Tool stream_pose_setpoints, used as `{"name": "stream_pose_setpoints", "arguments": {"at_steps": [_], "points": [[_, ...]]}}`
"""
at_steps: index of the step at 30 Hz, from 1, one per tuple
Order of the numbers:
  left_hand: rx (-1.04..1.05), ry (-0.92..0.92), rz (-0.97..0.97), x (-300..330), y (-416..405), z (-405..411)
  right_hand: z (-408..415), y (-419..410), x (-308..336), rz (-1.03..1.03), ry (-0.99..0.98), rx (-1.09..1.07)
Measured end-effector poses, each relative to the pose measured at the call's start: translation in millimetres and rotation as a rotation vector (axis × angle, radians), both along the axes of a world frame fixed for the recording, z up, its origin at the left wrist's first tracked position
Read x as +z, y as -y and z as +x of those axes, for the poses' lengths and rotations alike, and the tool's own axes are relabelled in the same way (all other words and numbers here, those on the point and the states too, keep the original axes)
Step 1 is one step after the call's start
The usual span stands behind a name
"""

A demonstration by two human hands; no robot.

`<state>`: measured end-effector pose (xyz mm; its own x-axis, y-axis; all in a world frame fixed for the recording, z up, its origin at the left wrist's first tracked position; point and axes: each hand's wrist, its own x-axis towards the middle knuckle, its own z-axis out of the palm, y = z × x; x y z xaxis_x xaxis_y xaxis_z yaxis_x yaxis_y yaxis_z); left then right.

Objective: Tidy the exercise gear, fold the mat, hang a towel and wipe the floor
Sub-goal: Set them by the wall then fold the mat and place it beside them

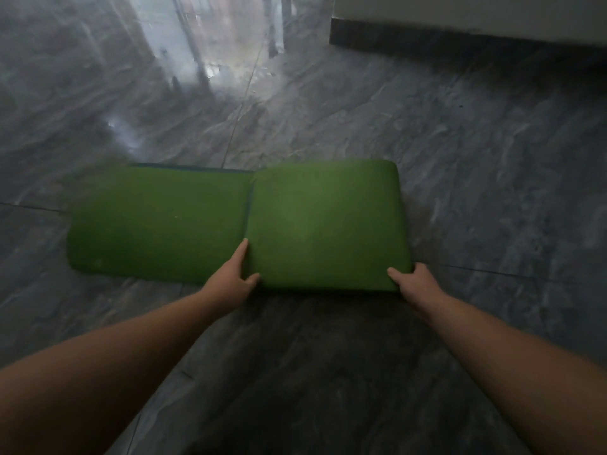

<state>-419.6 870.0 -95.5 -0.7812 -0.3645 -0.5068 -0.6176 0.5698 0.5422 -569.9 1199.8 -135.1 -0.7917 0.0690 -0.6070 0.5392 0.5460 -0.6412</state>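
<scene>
A green exercise mat [157,221] lies on the grey marble floor, partly folded. Its right part [325,224] is a thicker folded stack that sits on top of the flat left part. My left hand [235,277] grips the stack's near left corner, fingers along its left edge and thumb on its near edge. My right hand [415,282] holds the near right corner, thumb on top and fingers hidden under the edge. A dark blue underside shows along the mat's far edge [193,166].
Glossy grey marble floor [476,159] spreads all round, with bright window reflections at the upper left [210,54]. A white wall with a dark skirting board [443,37] runs along the upper right.
</scene>
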Motion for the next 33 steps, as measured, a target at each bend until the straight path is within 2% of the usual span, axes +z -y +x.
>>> {"name": "stream_pose_setpoints", "arguments": {"at_steps": [3, 9, 12, 15, 17, 19, 23, 25, 28, 30, 33], "points": [[-0.209, -0.024, 0.042, -1.8, -44.5, -4.5, 0.2, -55.5, 6.4, 0.114, -0.041, -0.044], [-0.612, 0.043, 0.032, -15.7, -132.7, -28.1, 25.7, -172.0, 23.0, 0.296, -0.089, -0.167], [-0.818, 0.136, 0.029, -18.0, -174.1, -34.1, 42.5, -215.2, 27.8, 0.429, -0.087, -0.172], [-0.94, 0.273, -0.094, -15.8, -197.7, -35.8, 52.5, -227.3, 23.6, 0.557, -0.103, -0.121], [-0.939, 0.307, -0.122, -10.1, -201.1, -38.2, 51.7, -215.5, 26.3, 0.704, -0.157, -0.011], [-0.872, 0.235, -0.07, -7.2, -194.4, -39.3, 48.0, -187.4, 33.8, 0.801, -0.255, 0.216], [-0.851, 0.009, -0.012, -7.1, -168.3, -34.8, 51.7, -111.7, 39.1, 0.76, -0.497, 0.649], [-0.887, -0.008, -0.138, -10.4, -153.6, -29.1, 64.9, -74.9, 36.4, 0.705, -0.515, 0.813], [-0.931, 0.135, -0.382, -17.4, -131.3, -19.0, 92.4, -36.1, 26.7, 0.718, -0.493, 1.025], [-0.905, 0.209, -0.44, -21.7, -116.9, -15.0, 105.1, -24.7, 17.9, 0.774, -0.441, 1.097], [-0.915, 0.213, -0.474, -29.7, -103.9, -11.3, 109.1, -18.7, 9.5, 0.822, -0.346, 1.192]]}}
